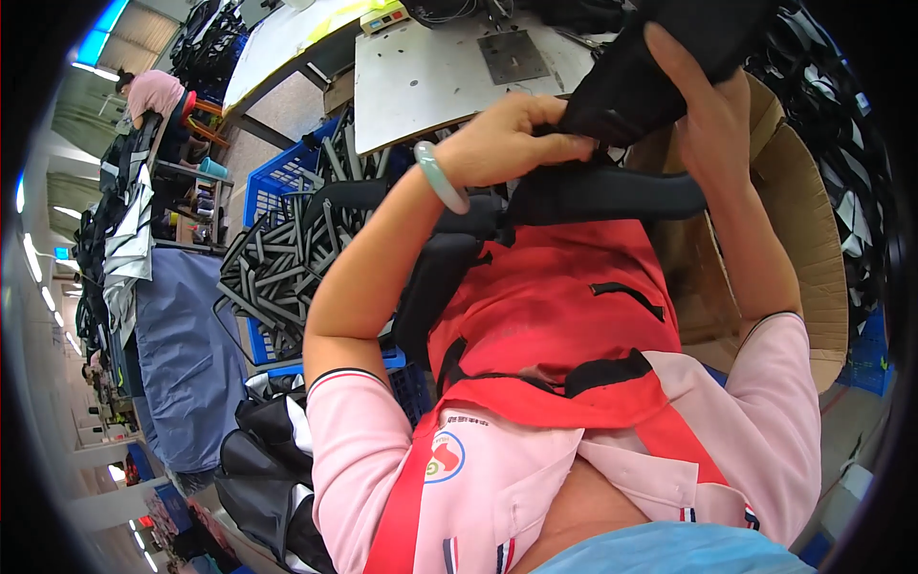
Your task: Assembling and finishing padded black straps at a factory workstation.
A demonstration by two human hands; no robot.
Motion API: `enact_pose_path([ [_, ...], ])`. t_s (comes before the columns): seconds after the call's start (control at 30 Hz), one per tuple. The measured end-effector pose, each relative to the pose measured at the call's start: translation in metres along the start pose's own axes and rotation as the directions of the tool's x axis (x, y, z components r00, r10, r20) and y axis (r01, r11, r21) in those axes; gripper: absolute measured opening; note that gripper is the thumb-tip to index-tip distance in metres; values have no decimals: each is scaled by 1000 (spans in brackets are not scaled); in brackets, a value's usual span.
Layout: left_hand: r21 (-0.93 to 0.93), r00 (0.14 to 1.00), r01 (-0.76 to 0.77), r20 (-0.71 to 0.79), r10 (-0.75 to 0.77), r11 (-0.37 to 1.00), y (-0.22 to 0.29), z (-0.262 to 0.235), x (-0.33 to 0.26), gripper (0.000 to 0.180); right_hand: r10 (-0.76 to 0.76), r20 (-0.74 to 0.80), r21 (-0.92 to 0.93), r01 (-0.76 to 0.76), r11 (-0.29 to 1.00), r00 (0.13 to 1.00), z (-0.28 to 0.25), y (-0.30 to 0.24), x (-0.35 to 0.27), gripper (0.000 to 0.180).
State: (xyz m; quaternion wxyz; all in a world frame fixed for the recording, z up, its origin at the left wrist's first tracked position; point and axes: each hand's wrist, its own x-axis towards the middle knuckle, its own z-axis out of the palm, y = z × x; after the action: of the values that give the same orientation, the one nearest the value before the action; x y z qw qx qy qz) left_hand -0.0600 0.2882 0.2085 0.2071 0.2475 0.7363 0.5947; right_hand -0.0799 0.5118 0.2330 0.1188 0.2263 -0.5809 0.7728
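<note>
Up in front of me, my two hands hold a black padded fabric piece (636,81). My left hand (521,139), below a pale green bangle (442,178), pinches its lower left end between thumb and fingers. On its right side my right hand (712,115) grips the edge, thumb laid over the face and fingers partly hidden behind. Just beneath, a long black padded strip (607,194) lies across the top of my red apron (564,297). More black padding (430,287) hangs down by my left forearm, joined or overlapping at the middle; I cannot tell which.
A white worktable (421,81) with a metal plate (513,57) stands ahead. To the left, a blue crate (273,187) holds several grey strips. An open cardboard box (798,220) sits close at my right. Black bundles line the right. A person (158,100) bends at the far left.
</note>
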Motion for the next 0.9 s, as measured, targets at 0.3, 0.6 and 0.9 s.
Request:
enact_pose_path([
  [0.3,858,922,-235,49,383,457,12,-6,-18,10,352,-286,294,-268,918,891,-26,39,-68,29],
  [0.6,708,966,-62,-135,222,703,-22,-14,-8,24,848,434,-525,-680,512,303,-41,27,-100,20],
  [0.9,812,951,-35,-153,270,583,-16,-23,18,28,306,491,-489,-32,872,816,4,66,-7,26],
])
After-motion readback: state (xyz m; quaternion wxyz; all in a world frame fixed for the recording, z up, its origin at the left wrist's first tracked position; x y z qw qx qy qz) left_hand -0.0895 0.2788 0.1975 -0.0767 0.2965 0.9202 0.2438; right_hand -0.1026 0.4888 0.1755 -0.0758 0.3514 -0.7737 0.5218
